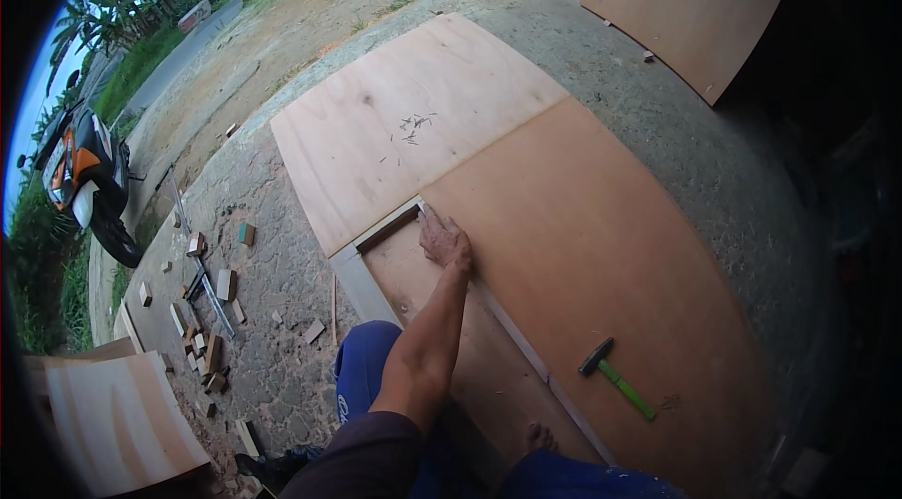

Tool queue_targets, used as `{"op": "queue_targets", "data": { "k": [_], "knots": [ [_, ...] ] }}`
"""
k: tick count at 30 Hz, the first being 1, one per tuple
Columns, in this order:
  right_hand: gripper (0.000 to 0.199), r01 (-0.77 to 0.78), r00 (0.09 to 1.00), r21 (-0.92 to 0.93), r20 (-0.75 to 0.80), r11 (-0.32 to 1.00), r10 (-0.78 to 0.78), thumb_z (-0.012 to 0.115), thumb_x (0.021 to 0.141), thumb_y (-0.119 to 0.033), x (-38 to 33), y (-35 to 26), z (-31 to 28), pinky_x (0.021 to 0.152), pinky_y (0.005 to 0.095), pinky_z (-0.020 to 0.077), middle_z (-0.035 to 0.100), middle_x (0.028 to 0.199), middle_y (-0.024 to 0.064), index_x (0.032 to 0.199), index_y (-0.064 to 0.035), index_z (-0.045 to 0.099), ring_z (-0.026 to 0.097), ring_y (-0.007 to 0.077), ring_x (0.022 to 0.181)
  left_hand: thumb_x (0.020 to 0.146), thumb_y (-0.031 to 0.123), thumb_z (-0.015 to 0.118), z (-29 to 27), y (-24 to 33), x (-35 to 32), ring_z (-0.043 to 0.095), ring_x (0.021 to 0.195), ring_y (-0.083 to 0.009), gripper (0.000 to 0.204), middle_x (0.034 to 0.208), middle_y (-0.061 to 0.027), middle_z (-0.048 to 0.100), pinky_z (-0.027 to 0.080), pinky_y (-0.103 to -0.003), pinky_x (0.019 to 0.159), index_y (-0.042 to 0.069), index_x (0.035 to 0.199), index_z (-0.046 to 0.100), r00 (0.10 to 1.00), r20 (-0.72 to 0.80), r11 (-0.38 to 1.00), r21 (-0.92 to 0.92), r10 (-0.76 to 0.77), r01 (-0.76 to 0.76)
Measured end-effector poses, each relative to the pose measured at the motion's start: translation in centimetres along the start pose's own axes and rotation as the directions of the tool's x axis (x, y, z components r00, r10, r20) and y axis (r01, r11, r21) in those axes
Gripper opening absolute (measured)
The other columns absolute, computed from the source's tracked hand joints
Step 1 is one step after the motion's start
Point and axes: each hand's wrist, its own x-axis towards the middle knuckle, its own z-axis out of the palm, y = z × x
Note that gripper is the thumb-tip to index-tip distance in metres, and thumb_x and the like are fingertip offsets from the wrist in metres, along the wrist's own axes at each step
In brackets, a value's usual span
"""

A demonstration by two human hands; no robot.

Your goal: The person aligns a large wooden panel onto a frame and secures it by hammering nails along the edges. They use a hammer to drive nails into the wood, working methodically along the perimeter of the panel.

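My left hand (443, 238) rests at the inner corner of a wooden frame (512, 335), its fingers stretched over the edge strip and touching it. Nothing shows in its grasp. My right hand is out of view. A brown plywood sheet (583, 226) lies along the right of the frame, and a paler plywood sheet (348, 151) lies beyond it. Several loose nails (412, 129) are scattered on the pale sheet. A hammer (616, 378) with a green handle lies on the brown sheet, beside a small pile of nails (669, 401).
Wood offcuts (213, 353) and a metal bar (216, 297) litter the rough concrete at left. A plywood panel (122, 419) lies near left. Another panel (695, 6) leans at far right. A parked motorbike (89, 170) stands far left. My bare foot (540, 438) is inside the frame.
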Motion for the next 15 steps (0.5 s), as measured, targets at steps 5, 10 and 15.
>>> {"op": "queue_targets", "data": {
  "k": [5, 10, 15],
  "knots": [
    [0.079, 0.010, 1.000, -0.017, -0.024, 1.000, -0.011, 0.043, 0.098, -0.032, -0.2, 1.6, 2.0, 0.121, 0.0526, 0.0227, 0.008, 0.168, 0.0103, 0.161, -0.0250, -0.005, 0.023, 0.0369, 0.150, 0.096, 0.026, 0.056, 0.4, -0.7, -0.2, 0.035, 0.142, -0.0349, 0.063, 0.161, -0.0102, 0.033, 0.027, -0.049, 0.116, 0.020, 0.155, 0.037, 0.998, 0.043, 0.998, -0.058, 0.036, -0.034],
    [0.079, -0.021, 0.998, 0.006, 0.055, 1.000, 0.021, 0.045, 0.098, -0.029, -0.2, 0.8, 0.3, 0.120, 0.0525, 0.0249, 0.010, 0.168, 0.0121, 0.161, -0.0239, -0.003, 0.024, 0.0365, 0.150, 0.096, 0.026, 0.055, 0.1, -0.6, 0.1, 0.033, 0.143, -0.0337, 0.062, 0.162, -0.0090, 0.031, 0.026, -0.052, 0.116, 0.022, 0.155, 0.037, 1.000, 0.023, 0.999, -0.040, 0.015, -0.014],
    [0.077, -0.033, 0.997, 0.011, 0.069, 0.999, 0.032, 0.044, 0.099, -0.028, -0.6, 0.3, -1.0, 0.119, 0.0524, 0.0262, 0.014, 0.166, 0.0125, 0.161, -0.0239, 0.000, 0.026, 0.0363, 0.149, 0.097, 0.025, 0.054, 0.4, 0.4, -0.1, 0.033, 0.143, -0.0333, 0.062, 0.162, -0.0069, 0.030, 0.026, -0.051, 0.116, 0.022, 0.156, 0.034, 0.999, 0.038, 0.999, 0.011, -0.032, 0.032]
  ]
}}
